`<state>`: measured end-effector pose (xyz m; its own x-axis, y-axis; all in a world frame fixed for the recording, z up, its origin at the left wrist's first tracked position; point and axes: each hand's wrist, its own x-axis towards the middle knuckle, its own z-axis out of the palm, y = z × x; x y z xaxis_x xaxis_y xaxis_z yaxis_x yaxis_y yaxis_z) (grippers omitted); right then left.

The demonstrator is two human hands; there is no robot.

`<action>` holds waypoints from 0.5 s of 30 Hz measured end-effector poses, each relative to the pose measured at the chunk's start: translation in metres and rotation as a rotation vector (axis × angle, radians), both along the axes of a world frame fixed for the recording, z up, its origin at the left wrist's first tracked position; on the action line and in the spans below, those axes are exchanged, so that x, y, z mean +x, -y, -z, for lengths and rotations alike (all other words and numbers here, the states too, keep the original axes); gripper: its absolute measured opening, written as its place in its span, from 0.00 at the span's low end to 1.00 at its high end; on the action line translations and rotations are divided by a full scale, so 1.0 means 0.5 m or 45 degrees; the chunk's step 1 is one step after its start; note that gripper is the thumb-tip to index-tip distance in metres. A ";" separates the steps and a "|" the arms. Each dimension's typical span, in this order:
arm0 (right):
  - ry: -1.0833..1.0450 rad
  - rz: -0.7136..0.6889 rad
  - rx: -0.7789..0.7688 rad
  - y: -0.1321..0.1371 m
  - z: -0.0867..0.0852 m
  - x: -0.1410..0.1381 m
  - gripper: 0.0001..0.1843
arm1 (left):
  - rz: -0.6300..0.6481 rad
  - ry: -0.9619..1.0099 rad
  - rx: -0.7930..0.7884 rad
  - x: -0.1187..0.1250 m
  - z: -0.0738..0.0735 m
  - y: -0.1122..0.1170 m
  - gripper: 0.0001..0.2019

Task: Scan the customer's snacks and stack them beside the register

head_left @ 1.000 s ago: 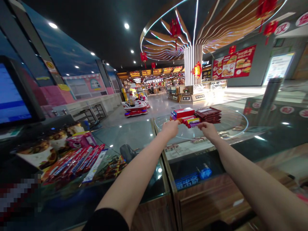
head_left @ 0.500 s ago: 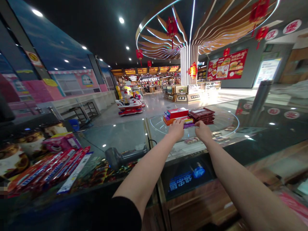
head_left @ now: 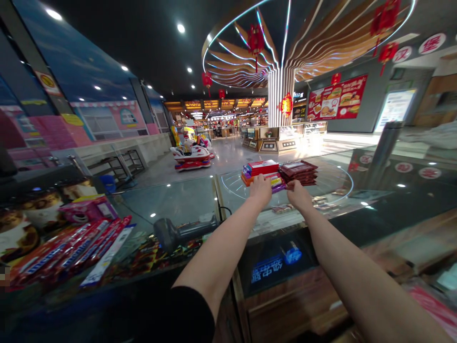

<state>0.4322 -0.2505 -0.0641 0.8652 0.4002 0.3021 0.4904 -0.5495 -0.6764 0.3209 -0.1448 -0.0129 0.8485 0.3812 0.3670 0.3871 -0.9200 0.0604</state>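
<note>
A small pile of colourful candy packs lies on the glass counter (head_left: 185, 193), with a red-and-white box (head_left: 263, 166) on top and an orange pack (head_left: 246, 179) below. My left hand (head_left: 260, 191) is closed at the front of this pile, its fingers curled over the left end of a purple candy pack (head_left: 278, 188) with a yellow patch. At that pack's right end, my right hand (head_left: 299, 196) pinches with thumb and fingers. Dark red-brown flat packets (head_left: 299, 172) are stacked just beyond my right hand. My fingers partly cover the packs.
On the left lie several Mentos packs (head_left: 64, 252), a pink-purple package (head_left: 87, 208) and cups with brown pictures (head_left: 43, 209). A dark handheld scanner (head_left: 178, 232) rests near my left forearm. A grey post (head_left: 384, 145) stands at the right. A ride-on toy (head_left: 191, 156) is beyond the counter.
My right hand has shifted slightly left against the end of the purple pack, whose right end now tilts up a little. My left hand stays at the pile; the view has shifted slightly.
</note>
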 end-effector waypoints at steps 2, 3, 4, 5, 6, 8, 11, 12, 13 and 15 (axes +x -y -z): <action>0.013 -0.031 0.015 -0.002 0.002 -0.001 0.19 | -0.021 0.007 -0.017 -0.005 0.000 -0.006 0.17; 0.019 -0.047 0.015 -0.004 0.003 -0.001 0.20 | -0.027 0.009 -0.035 -0.009 0.000 -0.009 0.17; 0.025 -0.064 0.010 -0.005 0.003 -0.001 0.20 | -0.037 0.011 -0.056 -0.013 0.001 -0.012 0.18; 0.030 -0.081 0.000 -0.006 0.003 -0.001 0.20 | -0.045 0.010 -0.076 -0.017 0.002 -0.014 0.19; 0.035 -0.099 -0.012 -0.007 0.003 -0.002 0.21 | -0.049 0.007 -0.093 -0.021 0.002 -0.017 0.19; 0.056 -0.133 -0.045 -0.008 0.001 -0.005 0.21 | -0.047 -0.016 -0.114 -0.029 0.000 -0.024 0.19; 0.142 -0.159 -0.117 -0.009 -0.005 -0.013 0.22 | -0.036 -0.081 -0.138 -0.042 -0.009 -0.036 0.17; 0.182 -0.163 -0.145 -0.008 -0.007 -0.017 0.22 | -0.035 -0.106 -0.142 -0.047 -0.014 -0.041 0.17; 0.220 -0.165 -0.173 -0.008 -0.008 -0.022 0.22 | -0.037 -0.131 -0.139 -0.053 -0.020 -0.045 0.16; 0.288 -0.173 -0.224 -0.006 -0.011 -0.033 0.23 | -0.036 -0.177 -0.108 -0.066 -0.034 -0.055 0.16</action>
<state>0.4157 -0.2475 -0.0584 0.7192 0.5707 0.3963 0.6942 -0.5679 -0.4422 0.2879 -0.1175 0.0039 0.8775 0.4299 0.2127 0.4226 -0.9027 0.0813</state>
